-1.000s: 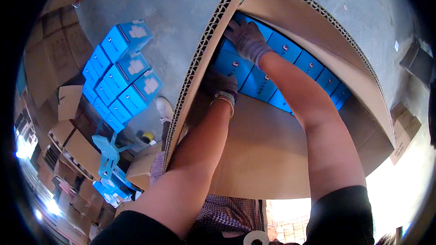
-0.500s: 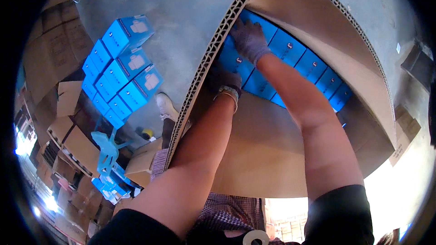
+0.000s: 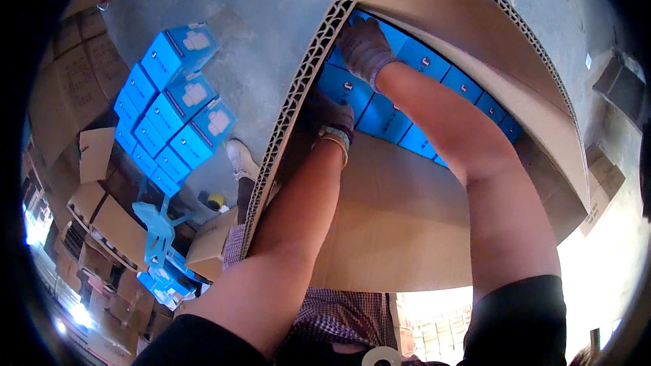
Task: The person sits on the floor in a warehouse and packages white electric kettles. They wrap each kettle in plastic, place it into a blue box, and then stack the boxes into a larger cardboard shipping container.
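Observation:
Both of my hands wear greyish knit gloves and reach into a large open cardboard carton point(image 3: 393, 210). Blue small boxes point(image 3: 383, 118) sit side by side in rows inside it. My right hand point(image 3: 367, 49) lies over the boxes at the far left corner, its bent fingers slightly apart and touching the tops. Nearer to me, my left hand point(image 3: 332, 114) is down by the left wall, beside a blue box. Shadow hides its fingers, and a bracelet circles that wrist.
On the floor to the left stands a stack of blue boxes point(image 3: 166, 112), with a light blue plastic stool point(image 3: 157, 230) nearer. Raised carton flaps point(image 3: 475, 20) flank the opening. A person's shoe point(image 3: 242, 159) shows beside the left flap. Flattened cardboard point(image 3: 71, 95) lies at far left.
My right hand has shifted slightly left and its fingers are more bent. My left hand has moved a little to the left. The view has shifted slightly.

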`<state>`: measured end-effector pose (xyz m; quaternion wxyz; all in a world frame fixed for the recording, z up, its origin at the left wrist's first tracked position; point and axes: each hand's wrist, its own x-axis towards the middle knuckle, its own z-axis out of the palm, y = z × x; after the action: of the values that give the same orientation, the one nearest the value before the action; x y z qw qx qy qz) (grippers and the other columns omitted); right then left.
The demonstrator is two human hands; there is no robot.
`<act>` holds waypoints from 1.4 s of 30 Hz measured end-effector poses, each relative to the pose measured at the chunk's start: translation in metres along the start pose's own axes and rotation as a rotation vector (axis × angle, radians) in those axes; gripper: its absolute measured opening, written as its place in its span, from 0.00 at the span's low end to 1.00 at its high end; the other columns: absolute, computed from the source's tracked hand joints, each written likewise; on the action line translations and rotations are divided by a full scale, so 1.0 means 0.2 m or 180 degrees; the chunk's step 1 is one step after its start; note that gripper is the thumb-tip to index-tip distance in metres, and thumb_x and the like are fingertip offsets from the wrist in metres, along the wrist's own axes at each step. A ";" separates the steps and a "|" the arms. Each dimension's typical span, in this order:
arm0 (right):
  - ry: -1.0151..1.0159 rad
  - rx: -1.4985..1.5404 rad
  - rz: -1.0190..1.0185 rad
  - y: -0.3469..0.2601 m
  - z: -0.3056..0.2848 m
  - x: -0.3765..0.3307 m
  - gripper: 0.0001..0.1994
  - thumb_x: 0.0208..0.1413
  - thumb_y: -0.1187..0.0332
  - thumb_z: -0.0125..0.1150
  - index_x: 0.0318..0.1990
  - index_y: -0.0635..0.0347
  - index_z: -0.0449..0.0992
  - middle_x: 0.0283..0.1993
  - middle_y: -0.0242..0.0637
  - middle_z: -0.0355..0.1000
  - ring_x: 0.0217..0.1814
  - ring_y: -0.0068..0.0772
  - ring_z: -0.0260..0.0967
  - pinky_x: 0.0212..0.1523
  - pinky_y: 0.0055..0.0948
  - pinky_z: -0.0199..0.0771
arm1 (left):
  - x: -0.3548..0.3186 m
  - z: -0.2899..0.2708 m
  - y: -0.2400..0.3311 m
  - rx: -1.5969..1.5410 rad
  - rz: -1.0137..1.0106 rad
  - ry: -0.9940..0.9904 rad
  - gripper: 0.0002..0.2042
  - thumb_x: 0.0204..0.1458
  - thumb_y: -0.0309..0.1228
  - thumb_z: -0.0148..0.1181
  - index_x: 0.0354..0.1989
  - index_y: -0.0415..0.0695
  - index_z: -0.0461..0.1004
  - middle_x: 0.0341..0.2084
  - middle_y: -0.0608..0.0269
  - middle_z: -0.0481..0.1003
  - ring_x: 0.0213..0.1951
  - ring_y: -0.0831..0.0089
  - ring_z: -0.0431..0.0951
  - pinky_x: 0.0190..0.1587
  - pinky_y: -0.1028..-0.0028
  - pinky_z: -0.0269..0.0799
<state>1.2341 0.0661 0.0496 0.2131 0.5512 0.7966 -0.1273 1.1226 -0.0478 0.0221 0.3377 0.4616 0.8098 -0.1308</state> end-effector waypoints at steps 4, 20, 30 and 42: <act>-0.0377 0.0440 0.0224 -0.02 0.05 0.04 0.16 0.55 0.68 0.62 0.51 0.52 0.81 0.59 0.38 0.71 0.60 0.42 0.68 0.55 0.46 0.69 | -0.01 0.00 0.02 -0.0360 0.0110 -0.0052 0.51 0.47 0.44 0.66 0.75 0.40 0.43 0.69 0.32 0.54 0.70 0.38 0.57 0.71 0.48 0.53; 0.1112 0.2824 0.1372 -0.11 0.28 -0.49 0.28 0.55 0.62 0.65 0.64 0.51 0.69 0.70 0.52 0.61 0.69 0.59 0.61 0.69 0.53 0.61 | 0.38 0.05 0.02 -0.0133 0.1515 -0.1414 0.33 0.54 0.53 0.64 0.64 0.46 0.70 0.60 0.51 0.74 0.58 0.51 0.76 0.59 0.60 0.72; 0.1412 0.1445 0.4351 0.49 0.62 -2.17 0.26 0.52 0.67 0.67 0.60 0.56 0.71 0.62 0.48 0.68 0.65 0.50 0.65 0.65 0.42 0.68 | 0.81 0.26 -0.25 0.1974 0.2439 -0.1841 0.53 0.48 0.72 0.54 0.77 0.54 0.45 0.71 0.50 0.59 0.68 0.45 0.62 0.65 0.48 0.61; 0.0314 0.3444 0.4548 0.61 1.25 -2.43 0.33 0.43 0.59 0.78 0.58 0.54 0.70 0.54 0.48 0.76 0.58 0.52 0.74 0.58 0.44 0.74 | 0.76 0.39 -0.24 0.0221 0.0006 -0.0721 0.70 0.29 0.68 0.73 0.78 0.54 0.35 0.72 0.41 0.52 0.70 0.44 0.58 0.69 0.52 0.58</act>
<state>1.5446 -0.4006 0.0680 -0.0820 0.9453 0.1028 -0.2984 1.0622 -0.0142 -0.1413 0.4109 0.4561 0.7610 -0.2097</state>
